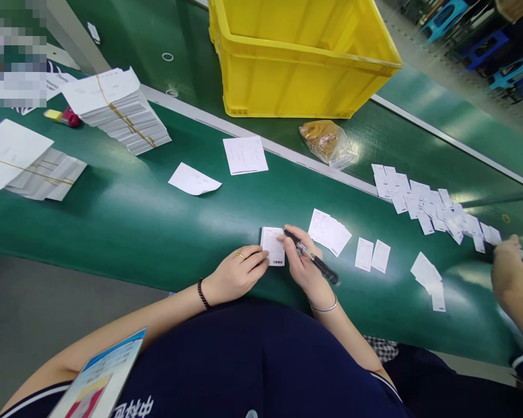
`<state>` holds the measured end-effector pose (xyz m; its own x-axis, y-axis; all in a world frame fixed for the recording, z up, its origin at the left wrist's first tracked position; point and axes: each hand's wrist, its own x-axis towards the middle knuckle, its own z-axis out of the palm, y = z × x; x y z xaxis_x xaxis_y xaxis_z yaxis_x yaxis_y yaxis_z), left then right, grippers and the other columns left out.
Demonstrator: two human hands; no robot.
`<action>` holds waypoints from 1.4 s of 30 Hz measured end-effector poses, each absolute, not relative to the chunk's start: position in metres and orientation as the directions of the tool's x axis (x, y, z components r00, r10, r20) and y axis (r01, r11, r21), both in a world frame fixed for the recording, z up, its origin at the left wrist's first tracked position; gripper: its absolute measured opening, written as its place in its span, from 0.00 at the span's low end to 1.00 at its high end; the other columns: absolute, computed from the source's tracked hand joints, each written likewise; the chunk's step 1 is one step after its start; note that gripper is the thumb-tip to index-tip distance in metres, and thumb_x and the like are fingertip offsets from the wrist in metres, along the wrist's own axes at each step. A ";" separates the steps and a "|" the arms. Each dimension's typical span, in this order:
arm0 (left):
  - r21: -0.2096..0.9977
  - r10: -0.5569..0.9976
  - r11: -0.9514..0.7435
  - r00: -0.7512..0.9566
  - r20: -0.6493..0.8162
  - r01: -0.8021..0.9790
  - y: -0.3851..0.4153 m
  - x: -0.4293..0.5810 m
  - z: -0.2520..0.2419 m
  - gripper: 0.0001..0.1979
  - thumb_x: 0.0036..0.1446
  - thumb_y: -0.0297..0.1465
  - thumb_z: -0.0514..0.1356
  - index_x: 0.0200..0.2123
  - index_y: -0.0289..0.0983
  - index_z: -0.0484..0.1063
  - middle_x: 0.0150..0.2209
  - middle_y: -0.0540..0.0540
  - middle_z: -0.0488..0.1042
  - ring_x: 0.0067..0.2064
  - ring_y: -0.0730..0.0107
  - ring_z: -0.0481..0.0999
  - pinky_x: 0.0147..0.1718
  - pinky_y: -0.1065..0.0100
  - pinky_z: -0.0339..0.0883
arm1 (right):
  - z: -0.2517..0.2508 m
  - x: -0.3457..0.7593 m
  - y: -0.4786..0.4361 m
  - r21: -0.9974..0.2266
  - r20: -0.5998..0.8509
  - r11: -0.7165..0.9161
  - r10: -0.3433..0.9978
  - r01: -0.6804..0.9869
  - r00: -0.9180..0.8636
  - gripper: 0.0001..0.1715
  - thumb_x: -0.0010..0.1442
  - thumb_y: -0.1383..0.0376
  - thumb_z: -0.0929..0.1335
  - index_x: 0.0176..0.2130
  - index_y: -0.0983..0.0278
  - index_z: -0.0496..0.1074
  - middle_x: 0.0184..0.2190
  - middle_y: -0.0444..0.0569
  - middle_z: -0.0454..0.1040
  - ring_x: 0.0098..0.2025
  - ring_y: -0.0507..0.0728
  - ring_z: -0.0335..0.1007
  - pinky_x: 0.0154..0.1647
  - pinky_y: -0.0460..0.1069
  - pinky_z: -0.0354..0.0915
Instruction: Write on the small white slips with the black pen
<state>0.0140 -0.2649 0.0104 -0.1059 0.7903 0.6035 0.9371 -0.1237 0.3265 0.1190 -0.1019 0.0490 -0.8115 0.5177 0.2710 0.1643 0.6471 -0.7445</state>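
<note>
A small stack of white printed cards (273,247) lies on the green table in front of me. My left hand (236,274) grips its left edge, with the fingertips on the top card. A black pen with a clear section (321,266) is held in my right hand (304,264), slanting down to the right. That hand's fingers also reach the stack's upper right edge. Just right of it lies a fan of larger printed cards (329,231). Two separate cards (364,254) sit farther right, beside a small overlapping group (427,276).
A yellow crate (305,78) stands at the back, with a bag of rubber bands (326,142) before it. Banded paper stacks (122,113) (30,159) and loose sheets (245,155) lie leftward. Scattered cards (436,206) and another person's hand (508,252) are at right.
</note>
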 end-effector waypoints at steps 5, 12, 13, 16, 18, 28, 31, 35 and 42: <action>0.301 0.793 -0.111 -0.098 0.601 0.947 -0.265 0.014 0.013 0.09 0.62 0.20 0.55 0.42 0.33 0.72 0.43 0.41 0.76 0.49 0.62 0.75 0.47 0.59 0.77 | 0.046 0.110 -0.091 -0.618 0.279 0.768 0.417 0.171 -0.865 0.14 0.67 0.64 0.62 0.48 0.57 0.74 0.38 0.49 0.78 0.39 0.58 0.69 0.39 0.54 0.71; 0.296 0.771 -0.127 -0.094 0.630 0.947 -0.264 0.014 0.015 0.07 0.60 0.19 0.57 0.41 0.31 0.72 0.42 0.39 0.77 0.48 0.61 0.75 0.47 0.60 0.77 | 0.044 0.110 -0.091 -0.612 0.275 0.775 0.398 0.159 -0.875 0.14 0.67 0.65 0.62 0.49 0.59 0.73 0.38 0.51 0.77 0.40 0.59 0.66 0.40 0.55 0.69; 0.302 0.773 -0.126 -0.098 0.627 0.945 -0.264 0.014 0.015 0.08 0.60 0.19 0.57 0.41 0.31 0.72 0.42 0.39 0.77 0.48 0.61 0.75 0.47 0.60 0.77 | 0.044 0.110 -0.091 -0.608 0.266 0.776 0.401 0.170 -0.877 0.14 0.67 0.65 0.62 0.49 0.58 0.74 0.37 0.51 0.76 0.40 0.59 0.66 0.40 0.55 0.69; 0.312 0.778 -0.124 -0.103 0.620 0.942 -0.264 0.014 0.014 0.08 0.60 0.19 0.56 0.42 0.32 0.72 0.43 0.39 0.77 0.49 0.61 0.75 0.47 0.60 0.77 | 0.045 0.110 -0.091 -0.594 0.262 0.784 0.402 0.182 -0.877 0.14 0.67 0.65 0.63 0.48 0.58 0.75 0.35 0.51 0.75 0.40 0.59 0.67 0.40 0.56 0.69; 0.313 0.775 -0.128 -0.102 0.624 0.941 -0.264 0.015 0.012 0.08 0.60 0.19 0.57 0.42 0.31 0.72 0.43 0.39 0.76 0.49 0.60 0.75 0.47 0.60 0.77 | 0.045 0.111 -0.092 -0.584 0.284 0.793 0.401 0.175 -0.871 0.13 0.66 0.64 0.64 0.47 0.58 0.75 0.35 0.52 0.76 0.39 0.60 0.66 0.40 0.57 0.69; 0.326 0.748 -0.098 -0.146 0.648 0.940 -0.263 0.015 0.018 0.09 0.58 0.19 0.59 0.43 0.30 0.71 0.45 0.36 0.73 0.51 0.58 0.73 0.49 0.56 0.76 | 0.052 0.110 -0.098 -0.842 0.274 0.524 0.616 0.125 -0.738 0.07 0.60 0.65 0.69 0.39 0.59 0.66 0.33 0.45 0.75 0.35 0.55 0.73 0.38 0.52 0.70; 0.305 0.724 -0.101 -0.141 0.676 0.947 -0.263 0.016 0.021 0.12 0.57 0.20 0.61 0.46 0.29 0.70 0.47 0.34 0.72 0.52 0.56 0.72 0.50 0.54 0.75 | 0.065 0.119 -0.076 -0.933 0.224 0.349 0.756 0.088 -0.615 0.12 0.57 0.64 0.71 0.38 0.60 0.64 0.32 0.44 0.74 0.34 0.53 0.73 0.38 0.50 0.70; 0.290 0.729 -0.107 -0.123 0.673 0.951 -0.265 0.015 0.023 0.12 0.58 0.21 0.61 0.46 0.28 0.69 0.46 0.34 0.72 0.51 0.56 0.73 0.50 0.53 0.76 | 0.080 0.150 -0.021 -0.913 0.327 0.393 0.868 0.113 -0.373 0.16 0.53 0.63 0.73 0.38 0.60 0.63 0.34 0.45 0.74 0.37 0.53 0.73 0.42 0.52 0.68; 0.312 0.752 -0.124 -0.116 0.649 0.942 -0.262 0.015 0.018 0.11 0.58 0.20 0.61 0.45 0.28 0.70 0.47 0.34 0.73 0.51 0.55 0.73 0.49 0.52 0.76 | 0.048 0.202 0.039 -0.882 0.274 0.361 0.916 0.303 -0.293 0.14 0.50 0.62 0.71 0.33 0.60 0.62 0.30 0.45 0.73 0.32 0.53 0.71 0.36 0.52 0.68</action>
